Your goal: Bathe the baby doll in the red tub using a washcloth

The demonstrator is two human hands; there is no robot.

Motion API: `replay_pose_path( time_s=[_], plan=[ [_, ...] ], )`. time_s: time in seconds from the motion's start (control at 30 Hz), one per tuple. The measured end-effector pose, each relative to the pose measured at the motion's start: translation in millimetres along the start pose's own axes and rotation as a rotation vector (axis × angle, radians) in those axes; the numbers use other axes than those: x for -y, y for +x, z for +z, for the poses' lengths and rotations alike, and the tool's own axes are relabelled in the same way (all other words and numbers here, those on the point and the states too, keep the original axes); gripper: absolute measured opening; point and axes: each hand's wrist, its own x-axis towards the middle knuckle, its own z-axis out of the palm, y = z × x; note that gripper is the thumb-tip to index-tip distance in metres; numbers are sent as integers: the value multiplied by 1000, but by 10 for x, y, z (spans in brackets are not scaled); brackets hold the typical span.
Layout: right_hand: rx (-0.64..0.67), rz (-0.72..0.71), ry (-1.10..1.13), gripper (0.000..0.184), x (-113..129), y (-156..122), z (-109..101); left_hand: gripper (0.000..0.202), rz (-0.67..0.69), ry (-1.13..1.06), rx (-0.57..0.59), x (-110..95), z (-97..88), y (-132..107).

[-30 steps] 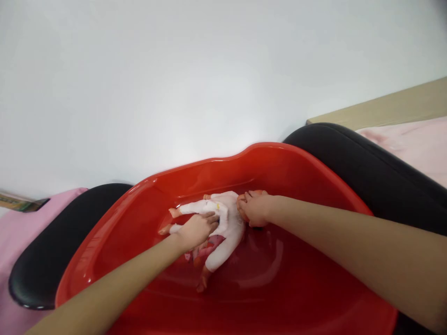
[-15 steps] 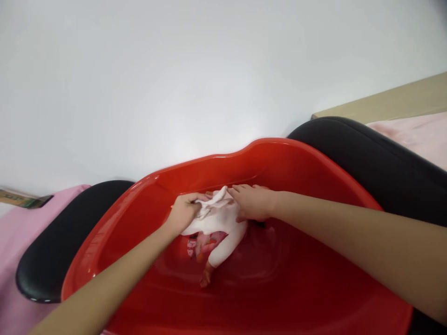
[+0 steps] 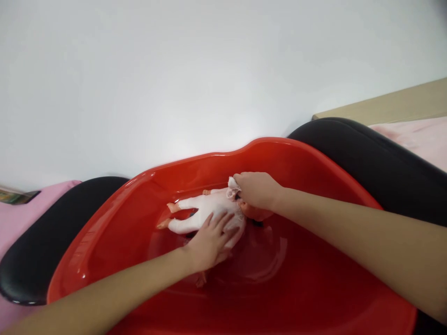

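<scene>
A doll (image 3: pixel 206 207) in a white outfit lies in the red tub (image 3: pixel 104 246), its bare feet pointing left. My left hand (image 3: pixel 209 242) rests on the doll's body, open with the fingers spread. At the neck and head end, my right hand (image 3: pixel 260 190) is closed on a bunched white cloth (image 3: pixel 233 182). I cannot tell whether this cloth is part of the doll's outfit. The doll's head is mostly hidden under my right hand. One small doll hand shows below my left wrist.
Shallow water appears to cover the tub's floor. Black padded pieces stand on the left (image 3: pixel 66 232) and right (image 3: pixel 366 163) of the tub. Pink fabric (image 3: pixel 38 204) lies at the left, and a beige board (image 3: pixel 384 100) sits behind at the right. A white wall (image 3: pixel 174 83) rises beyond.
My left hand has let go of the white fabric it was lifting and moved down right onto the doll's body. The doll's legs now show stretched left. My right hand has closed near the neck.
</scene>
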Motion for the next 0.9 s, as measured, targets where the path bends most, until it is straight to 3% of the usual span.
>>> replay_pose_path(
  time_s=[0.1, 0.2, 0.3, 0.37, 0.43, 0.47, 0.5, 0.53, 0.57, 0.6, 0.63, 0.67, 0.7, 0.8, 0.9],
  plan=[
    [-34, 28, -24, 28, -23, 34, 70, 57, 203, 275, 145, 22, 237, -108],
    [-49, 67, -23, 28, -59, 65, 124, 57, 213, 356, 101, 116, 384, -75],
    [-52, 119, -17, 28, -106, 90, 159, 64, 239, 327, 12, 253, 398, 19],
    [-3, 174, -27, 32, -133, 99, 161, 63, 312, 278, -142, 337, 345, 68],
    [51, 255, -50, 37, -139, 96, 134, 49, 290, 350, -507, 399, 263, 87],
    [61, 286, -59, 38, -129, 87, 111, 37, 265, 545, -634, 420, 215, 86],
    [53, 299, -67, 38, -108, 72, 84, 31, 252, 872, -661, 435, 162, 79],
    [36, 292, -72, 38, -78, 52, 57, 32, 261, 1291, -555, 447, 105, 69],
    [15, 264, -80, 36, -40, 27, 35, 36, 299, 1708, -313, 459, 46, 56],
    [-7, 224, -99, 34, 1, -2, 21, 37, 359, 2005, -2, 476, -15, 45],
    [-24, 165, -125, 31, 44, -34, 17, 38, 401, 2097, 220, 500, -77, 35],
    [-38, 85, -157, 29, 83, -67, 26, 37, 395, 2032, 277, 533, -138, 27],
    [-49, -15, -192, 27, 118, -98, 47, 36, 363, 1833, 214, 576, -198, 22],
    [-27, -397, -311, 30, 201, -169, 168, 38, 240, 1066, -147, 730, -362, 32],
    [87, -746, -441, 39, 302, -174, 333, 53, 196, 740, -251, 832, -490, 79]
  ],
)
